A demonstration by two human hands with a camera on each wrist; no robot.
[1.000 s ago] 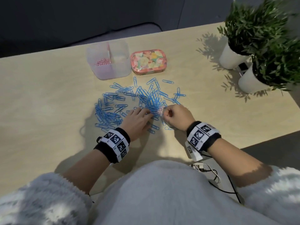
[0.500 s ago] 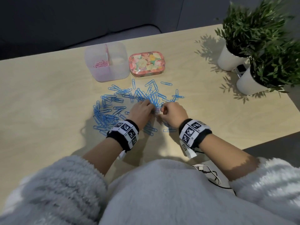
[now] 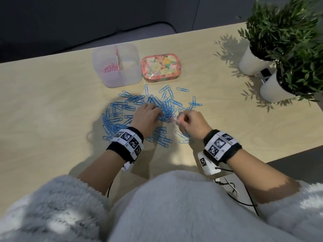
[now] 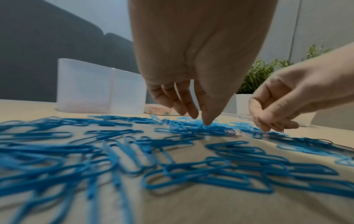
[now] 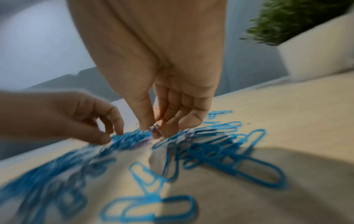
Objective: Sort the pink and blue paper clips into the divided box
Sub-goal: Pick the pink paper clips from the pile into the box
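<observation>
While our right hand [image 5: 153, 127] pinches a clip and our left hand [image 3: 146, 117] rests loosely spread, blue paper clips [image 3: 118, 123] scatter the surface [image 3: 52, 119] (light, slippery, prone to tangling); pinch one loop.

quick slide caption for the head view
Both hands, left and right, pick through blue paper clips below a divided box holding pink clips.

left hand [image 3: 146, 117] fingers spread downward, right hand [image 3: 192, 122] apparently pinching fingertips
</observation>
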